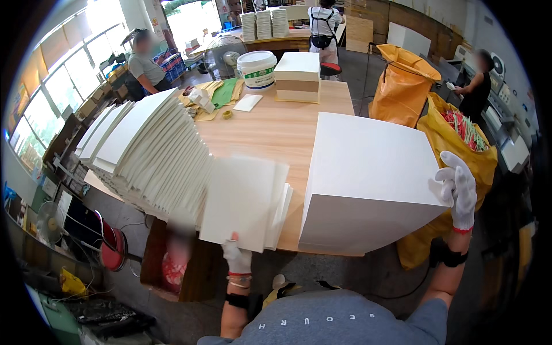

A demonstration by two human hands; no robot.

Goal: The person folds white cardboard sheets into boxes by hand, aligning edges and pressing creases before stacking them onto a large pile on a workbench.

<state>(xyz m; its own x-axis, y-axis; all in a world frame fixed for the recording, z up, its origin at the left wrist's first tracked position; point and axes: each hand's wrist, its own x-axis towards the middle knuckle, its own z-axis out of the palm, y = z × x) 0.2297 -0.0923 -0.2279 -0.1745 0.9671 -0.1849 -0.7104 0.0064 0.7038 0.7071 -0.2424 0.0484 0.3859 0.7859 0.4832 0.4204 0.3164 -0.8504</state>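
My left hand [236,257], in a white glove with a bare thumb tip, pinches the near edge of a cream sheaf of paper [238,198]. The thumb lies on top and the fingers are hidden beneath. More thin sheaves fan out along its right side. My right hand [458,187], also gloved in white, is at the right edge of a large white paper stack [374,155]. Its fingers are partly spread, with some touching the stack's corner. Tall layered piles of folded white paper [149,149] lean at the left, beside the sheaf.
The wooden table [276,138] bears a white bucket [256,70] and a smaller paper block [297,77] at the back. Orange sack [402,86] and yellow sack [460,135] stand at the right. A red stool [113,250] is lower left. Other people are further back.
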